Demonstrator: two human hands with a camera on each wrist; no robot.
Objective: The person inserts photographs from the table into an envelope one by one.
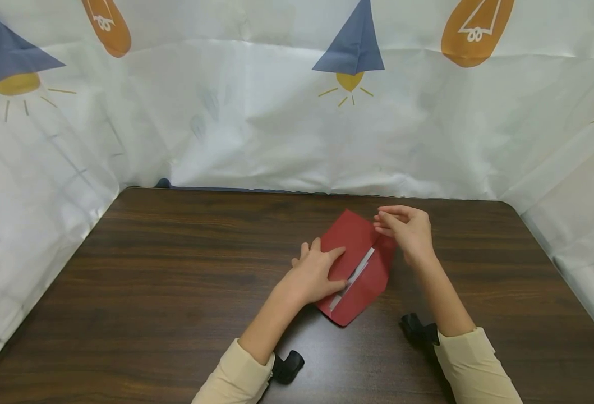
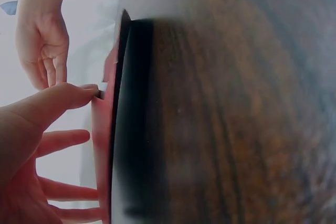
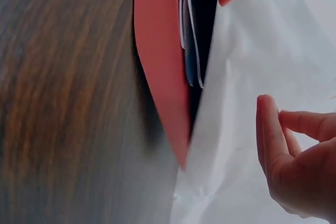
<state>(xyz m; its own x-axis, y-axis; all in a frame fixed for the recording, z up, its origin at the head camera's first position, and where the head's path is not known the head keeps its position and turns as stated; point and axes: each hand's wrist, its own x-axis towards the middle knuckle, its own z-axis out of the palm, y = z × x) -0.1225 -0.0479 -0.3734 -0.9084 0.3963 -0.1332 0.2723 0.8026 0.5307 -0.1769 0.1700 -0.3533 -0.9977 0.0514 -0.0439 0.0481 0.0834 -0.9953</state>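
Observation:
A red envelope (image 1: 359,303) lies slantwise on the table, a long slot gaping across its upper face. Pale flat sheets (image 1: 361,266) show inside the slot, and their white edges (image 3: 193,35) stand out in the right wrist view. My left hand (image 1: 314,272) rests on the envelope with its fingers spread. Its thumb (image 2: 79,96) reaches the slot's edge. Above the envelope's far right corner hovers my right hand (image 1: 408,233). The right thumb and fingertips come together with nothing visible between them, and in the right wrist view this hand (image 3: 299,166) stands apart from the envelope.
The dark wood table (image 1: 150,292) extends on both sides of the envelope. A white sheet (image 1: 276,129) printed with lamps and bulbs hangs behind the table's far edge. Black wrist mounts (image 1: 288,367) stick out near the beige sleeves (image 1: 238,373).

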